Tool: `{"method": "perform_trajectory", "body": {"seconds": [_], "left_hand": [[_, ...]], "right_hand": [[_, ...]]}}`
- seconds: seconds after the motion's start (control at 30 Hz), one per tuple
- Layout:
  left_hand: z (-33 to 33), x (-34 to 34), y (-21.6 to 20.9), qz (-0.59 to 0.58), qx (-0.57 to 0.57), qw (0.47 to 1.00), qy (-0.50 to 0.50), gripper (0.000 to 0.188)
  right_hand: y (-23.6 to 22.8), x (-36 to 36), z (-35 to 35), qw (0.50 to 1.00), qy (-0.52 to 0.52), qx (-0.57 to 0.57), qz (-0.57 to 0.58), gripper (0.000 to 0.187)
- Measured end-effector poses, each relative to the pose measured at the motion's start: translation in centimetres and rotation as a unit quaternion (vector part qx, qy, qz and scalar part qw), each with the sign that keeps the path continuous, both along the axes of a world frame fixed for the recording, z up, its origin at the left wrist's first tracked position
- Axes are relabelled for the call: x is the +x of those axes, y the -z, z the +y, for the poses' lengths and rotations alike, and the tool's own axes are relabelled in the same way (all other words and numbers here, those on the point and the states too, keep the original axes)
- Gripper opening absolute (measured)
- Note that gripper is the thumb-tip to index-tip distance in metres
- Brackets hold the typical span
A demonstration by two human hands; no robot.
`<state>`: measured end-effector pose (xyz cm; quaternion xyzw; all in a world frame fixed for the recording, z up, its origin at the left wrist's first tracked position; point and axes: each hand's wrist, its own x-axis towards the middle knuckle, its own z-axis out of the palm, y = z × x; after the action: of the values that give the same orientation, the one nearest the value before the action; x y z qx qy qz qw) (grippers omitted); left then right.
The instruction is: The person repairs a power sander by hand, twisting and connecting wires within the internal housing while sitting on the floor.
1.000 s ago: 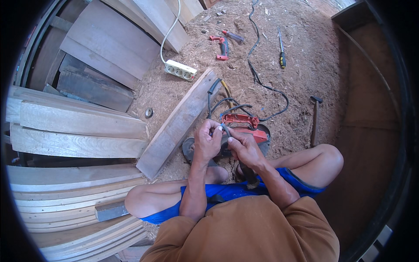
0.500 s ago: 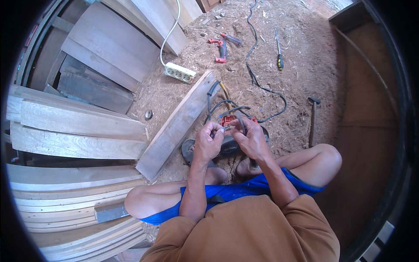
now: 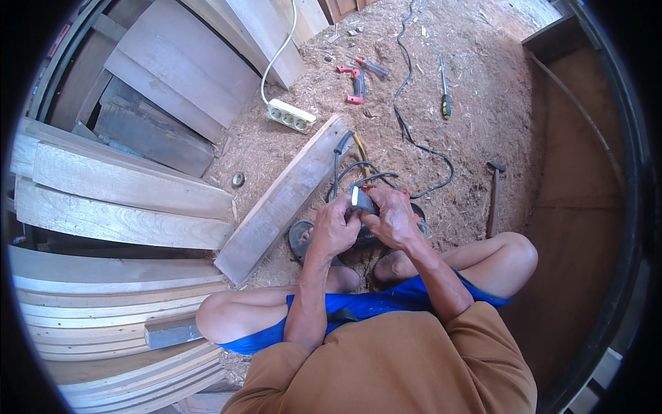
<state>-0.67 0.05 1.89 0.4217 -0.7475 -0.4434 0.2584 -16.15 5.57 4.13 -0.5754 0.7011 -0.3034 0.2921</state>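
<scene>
In front of my lap, my left hand (image 3: 336, 224) and my right hand (image 3: 393, 215) are close together, fingers pinched. Between them they grip a dark glossy strip (image 3: 363, 200) that looks like tape, with a bright white glare at one end. A bit of blue shows at its top; any wire ends there are hidden by my fingers. Beneath the hands, between my feet, lies a red and black power tool (image 3: 419, 219), mostly covered. A dark cable (image 3: 362, 165) loops just beyond it.
A wooden board (image 3: 283, 200) lies at my left foot, near a tape roll (image 3: 238, 180). Stacked planks (image 3: 124, 196) fill the left. Farther off are a power strip (image 3: 291, 116), a red-black tool part (image 3: 355, 86) and a screwdriver (image 3: 445, 90). A hammer (image 3: 494, 196) lies right, beside a brown panel (image 3: 579, 228).
The dark strip has turned between my hands, so its broad face and white glare now show. My fingers have closed in tighter over the thin blue-tipped wire seen before. The view has shifted slightly.
</scene>
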Motion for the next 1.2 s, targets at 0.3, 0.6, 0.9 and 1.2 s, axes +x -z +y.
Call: {"method": "perform_trajectory", "body": {"seconds": [0.3, 0.6, 0.9, 1.2], "left_hand": [[0.1, -0.8, -0.3, 0.008, 0.082, 0.996, -0.024, 0.009], [0.2, 0.0, 1.5, 0.098, 0.126, 0.987, -0.030, 0.005], [-0.7, 1.1, 1.9, 0.216, 0.222, 0.948, -0.076, 0.004], [-1.0, 0.9, 3.3, 0.214, 0.183, 0.957, -0.068, 0.006]], "right_hand": [[1.7, 0.1, -0.2, 0.994, 0.077, -0.075, -0.018, 0.022], [5.1, -2.9, -0.6, 0.982, 0.142, -0.112, 0.059, 0.011], [3.6, -13.0, -0.9, 0.936, 0.342, 0.069, -0.039, 0.031], [9.9, -27.6, -0.1, 0.867, 0.409, 0.207, 0.195, 0.035]]}}
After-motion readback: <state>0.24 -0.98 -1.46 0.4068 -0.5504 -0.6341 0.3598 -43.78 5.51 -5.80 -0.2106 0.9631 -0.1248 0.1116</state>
